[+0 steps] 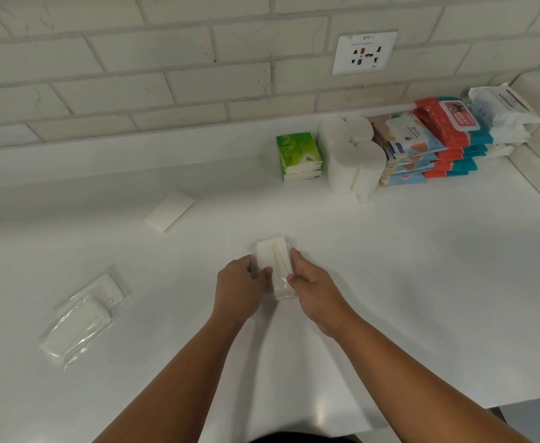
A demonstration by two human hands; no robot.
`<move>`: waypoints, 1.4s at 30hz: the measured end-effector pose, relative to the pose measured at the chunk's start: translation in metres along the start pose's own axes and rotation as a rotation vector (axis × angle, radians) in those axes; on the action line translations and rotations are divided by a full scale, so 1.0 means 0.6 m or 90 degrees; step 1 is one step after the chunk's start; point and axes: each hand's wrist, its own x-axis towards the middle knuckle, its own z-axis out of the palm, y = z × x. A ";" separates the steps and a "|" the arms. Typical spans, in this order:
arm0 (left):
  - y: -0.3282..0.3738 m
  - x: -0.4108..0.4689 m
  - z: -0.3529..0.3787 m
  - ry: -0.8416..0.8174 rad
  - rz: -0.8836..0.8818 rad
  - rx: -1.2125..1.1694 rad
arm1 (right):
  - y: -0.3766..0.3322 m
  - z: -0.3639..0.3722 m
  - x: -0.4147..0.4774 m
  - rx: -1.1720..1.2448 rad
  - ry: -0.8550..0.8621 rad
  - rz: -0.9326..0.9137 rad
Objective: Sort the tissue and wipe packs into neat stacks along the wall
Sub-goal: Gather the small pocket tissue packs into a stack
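Note:
Both hands grip a small white tissue pack (275,260) at the counter's middle: my left hand (241,282) on its left side, my right hand (310,282) on its right. Another white pack (169,211) lies flat farther back to the left. A clear plastic bag holding white tissues (83,318) lies at the left. Along the wall at the right stand a stack of green tissue packs (299,156), white rolls (351,155), a stack of pastel wipe packs (406,148), a stack of red and teal wipe packs (454,135) and white packs (502,113) in the corner.
The white counter (422,282) ends at a front edge at the lower right. A brick-tile wall runs along the back with a power socket (364,52) above the stacks. The wall turns forward at the far right corner.

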 end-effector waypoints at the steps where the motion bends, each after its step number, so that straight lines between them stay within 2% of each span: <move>1: 0.001 -0.001 0.000 -0.007 0.010 0.021 | -0.001 0.001 0.000 -0.007 0.002 -0.001; 5: -0.002 0.002 -0.004 0.008 0.015 0.037 | -0.001 -0.002 0.002 -0.015 0.025 -0.004; 9: 0.001 0.001 -0.023 0.060 -0.007 -0.026 | -0.008 -0.005 0.000 -0.059 0.055 -0.030; 13: 0.009 0.004 -0.045 0.068 0.005 -0.074 | -0.026 -0.019 -0.001 -0.093 0.115 -0.053; 16: 0.030 0.002 -0.071 0.015 0.107 -0.044 | -0.048 -0.039 -0.001 -0.204 0.128 -0.172; 19: 0.055 0.007 -0.100 -0.067 0.258 0.048 | -0.089 -0.053 -0.005 -0.254 0.050 -0.256; 22: 0.077 0.015 -0.116 -0.031 0.309 0.018 | -0.107 -0.048 -0.004 -0.275 0.048 -0.260; 24: 0.082 0.019 -0.115 0.047 0.219 -0.106 | -0.103 -0.041 0.000 -0.187 0.125 -0.219; 25: 0.080 0.020 -0.112 0.063 0.139 -0.181 | -0.097 -0.039 0.002 -0.084 0.164 -0.183; 26: 0.077 0.021 -0.107 0.048 0.057 -0.250 | -0.092 -0.036 0.002 0.047 0.189 -0.137; 28: 0.068 0.018 -0.092 -0.048 -0.041 -0.335 | -0.081 -0.024 -0.001 0.267 0.199 -0.046; 30: 0.056 0.012 -0.078 -0.103 -0.073 -0.355 | -0.064 -0.010 -0.007 0.307 0.207 0.011; 32: 0.040 0.018 -0.066 -0.075 -0.085 -0.329 | -0.043 0.000 -0.013 0.178 0.239 0.012; 35: 0.022 0.034 -0.055 -0.040 -0.105 -0.292 | -0.019 0.007 -0.015 -0.103 0.296 -0.042; 38: 0.013 0.044 -0.042 -0.022 -0.069 -0.203 | -0.016 0.014 -0.014 -0.168 0.263 -0.059; 42: 0.004 0.044 -0.029 -0.009 -0.025 -0.115 | -0.034 0.017 -0.009 -0.182 0.151 -0.037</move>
